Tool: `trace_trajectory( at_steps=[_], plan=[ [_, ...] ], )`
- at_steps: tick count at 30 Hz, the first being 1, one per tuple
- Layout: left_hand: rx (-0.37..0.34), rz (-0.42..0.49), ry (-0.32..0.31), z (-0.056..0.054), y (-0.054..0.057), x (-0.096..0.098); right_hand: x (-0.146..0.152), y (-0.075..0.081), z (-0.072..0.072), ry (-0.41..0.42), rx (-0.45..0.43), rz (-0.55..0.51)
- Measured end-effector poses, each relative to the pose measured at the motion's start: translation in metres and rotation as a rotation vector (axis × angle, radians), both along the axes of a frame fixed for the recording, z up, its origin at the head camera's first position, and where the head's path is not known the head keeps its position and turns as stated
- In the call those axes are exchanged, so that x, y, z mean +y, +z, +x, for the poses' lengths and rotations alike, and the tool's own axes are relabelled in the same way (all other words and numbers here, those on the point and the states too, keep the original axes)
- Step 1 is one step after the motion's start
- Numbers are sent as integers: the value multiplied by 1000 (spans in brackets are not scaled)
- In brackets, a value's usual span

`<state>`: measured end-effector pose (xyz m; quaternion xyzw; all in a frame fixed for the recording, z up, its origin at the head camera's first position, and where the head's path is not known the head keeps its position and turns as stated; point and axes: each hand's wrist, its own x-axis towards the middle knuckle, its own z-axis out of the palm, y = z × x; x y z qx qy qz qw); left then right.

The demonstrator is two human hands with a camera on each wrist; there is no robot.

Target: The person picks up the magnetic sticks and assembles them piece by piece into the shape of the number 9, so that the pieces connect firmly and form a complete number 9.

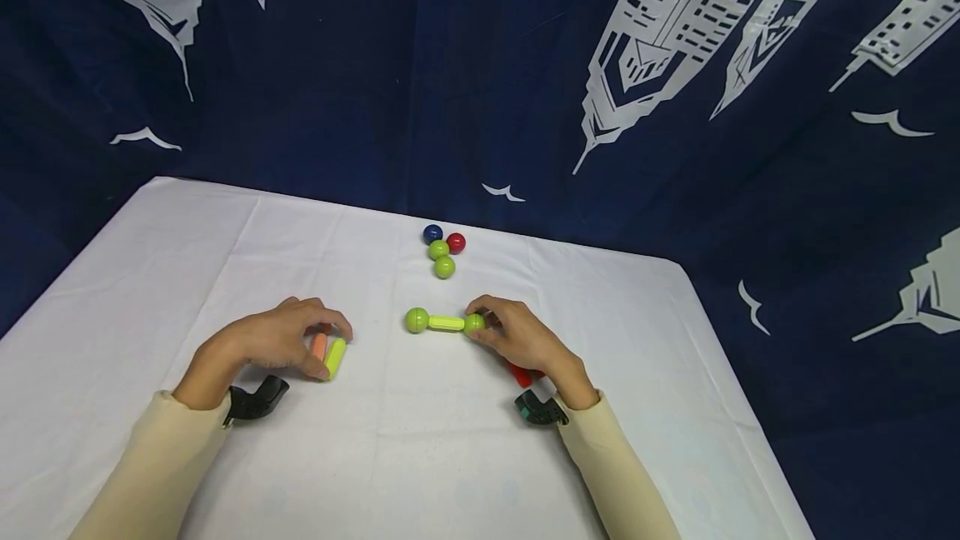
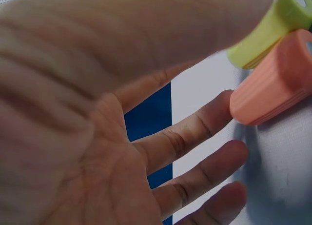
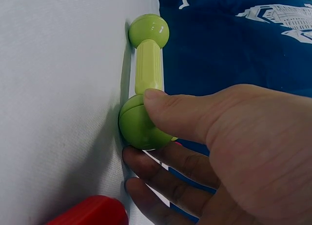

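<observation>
Right hand (image 1: 528, 342) has the live work: thumb and fingers curled on the right green ball (image 1: 474, 324) of a ball-stick-ball piece (image 1: 446, 323) mid-desk (image 1: 420, 473). Left green ball (image 1: 417, 320) is untouched. I'd keep that grip on the ball only and load along the stick, not sideways (can't tell how tight the joints are).

Left hand (image 1: 281, 338) is a loose grip, fingers spread and mostly straight, at an orange stick (image 1: 319, 345) and a yellow stick (image 1: 336, 357) lying side by side. One fingertip meets the orange stick's end on the left wrist view; I see no firm hold. Lifting just one calls for thumb and finger on that stick alone, or its neighbour gets dragged.

Snag risk: red stick (image 1: 520, 375), partly hidden under the right hand. Blue ball (image 1: 432, 233), red ball (image 1: 456, 243) and two spare green balls (image 1: 445, 267) cluster near the far edge, out of the way. Dark curtain (image 1: 337, 107) behind.
</observation>
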<state>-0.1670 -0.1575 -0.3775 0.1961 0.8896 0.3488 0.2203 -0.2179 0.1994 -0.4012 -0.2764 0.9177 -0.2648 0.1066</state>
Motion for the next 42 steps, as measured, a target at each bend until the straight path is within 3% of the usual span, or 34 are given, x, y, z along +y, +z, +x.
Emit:
trace_trajectory(
  at_steps=[22, 30, 34, 42],
  plan=[
    [11, -38, -36, -3, -5, 6, 0, 1, 0, 31, -7, -6],
    [-39, 42, -61, -5, -8, 8, 0, 0, 1, 30, -9, -8],
    [-60, 79, -54, -6, -9, 10, 0, 0, 1, 32, -11, -9],
    [-8, 79, 3, -5, -9, 15, 0, -1, 0, 30, -15, -5]
  ],
)
